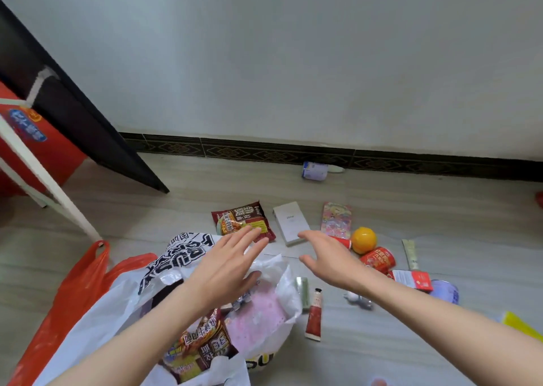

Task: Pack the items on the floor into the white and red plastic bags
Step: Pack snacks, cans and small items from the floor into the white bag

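Note:
The white plastic bag [97,321] lies open on the floor, holding a noodle packet [199,347] and a pink pack [255,315]. The red plastic bag [73,294] lies flat to its left. My left hand [229,265] hovers open over the white bag's mouth, fingertips near a second noodle packet [241,219] on the floor. My right hand [329,256] is open and empty, just in front of a white box [291,222]. An orange [363,240], a red can [377,259] and a hand cream tube [314,315] lie to the right.
A pink patterned packet [336,219], a green sachet [411,253], a red-white packet [411,280] and a small white figure [358,299] lie on the floor. A small carton [314,170] sits by the wall. A dark table leg [88,127] and white frame [50,186] stand left.

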